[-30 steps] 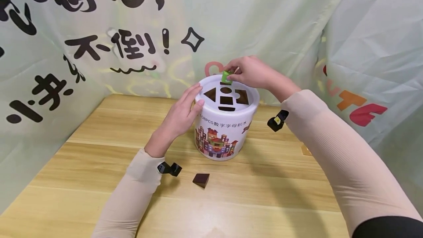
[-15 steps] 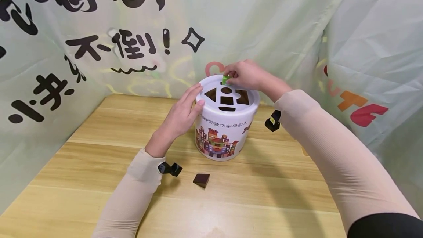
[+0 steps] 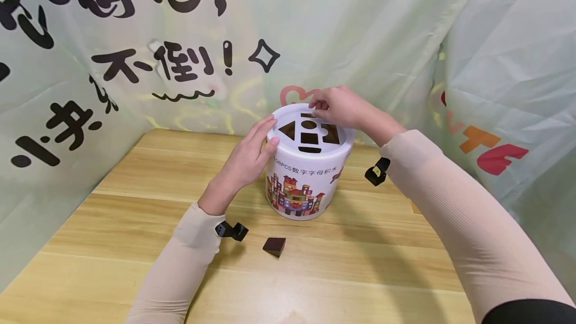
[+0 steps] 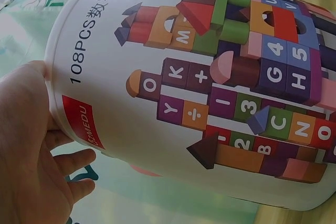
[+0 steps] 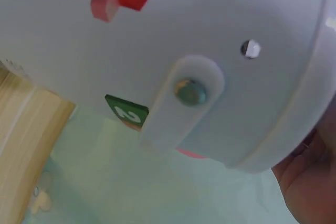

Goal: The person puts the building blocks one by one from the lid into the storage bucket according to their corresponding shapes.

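A white lidded bucket (image 3: 302, 179) printed with toy blocks stands upright on the table. Its lid (image 3: 288, 112) has cut-outs: a triangle, a circle, a square, narrow slots and a notched opening. My left hand (image 3: 245, 156) rests against the bucket's left rim, fingers extended along it and thumb at the near edge. In the left wrist view that hand (image 4: 31, 140) lies beside the rim with some fingers off the wall. Above the far slot, my right hand (image 3: 339, 106) hovers with loosely bent fingers and no block showing between them. In front of the bucket lies a dark brown wedge block (image 3: 274, 246).
The wooden table (image 3: 202, 274) carries the bucket and the brown block. An orange-brown piece (image 3: 415, 207) shows partly behind the right forearm. Printed cloth (image 3: 360, 29) hangs close behind the bucket and along both sides.
The green block that my right fingers pinched sank into the far slot and is out of sight. The right hand has risen slightly off the lid. My left hand stays put.
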A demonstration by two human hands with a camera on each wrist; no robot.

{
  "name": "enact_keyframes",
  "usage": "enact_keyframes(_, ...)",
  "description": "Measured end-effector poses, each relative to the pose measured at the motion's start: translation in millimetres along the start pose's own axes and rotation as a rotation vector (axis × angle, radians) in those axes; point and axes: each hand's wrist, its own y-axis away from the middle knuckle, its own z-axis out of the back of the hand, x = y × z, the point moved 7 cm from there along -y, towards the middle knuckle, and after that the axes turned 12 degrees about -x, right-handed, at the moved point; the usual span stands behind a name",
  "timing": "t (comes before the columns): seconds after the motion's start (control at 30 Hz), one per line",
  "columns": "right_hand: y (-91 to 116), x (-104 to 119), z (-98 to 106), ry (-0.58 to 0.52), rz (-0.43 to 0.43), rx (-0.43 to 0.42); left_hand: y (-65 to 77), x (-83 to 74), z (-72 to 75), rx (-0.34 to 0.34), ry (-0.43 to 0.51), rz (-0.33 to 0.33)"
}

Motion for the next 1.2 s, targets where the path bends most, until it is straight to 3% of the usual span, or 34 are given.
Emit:
enact_keyframes(0.6,54.6,33.4,14.6,-0.18,0.096,-0.073,-0.1,-1.8,0.4,0.004,-0.035,-0.009)
enact_keyframes(0.9,86.6,55.6,12.1,-0.24,0.202,-0.119,-0.8,-2.7,2.0,0.013,-0.05,-0.02)
enact_keyframes(1.2,118.4,75.8,7.4,-0.267,0.325,-0.258,-0.7,-3.0,2.6,0.042,-0.07,-0.009)
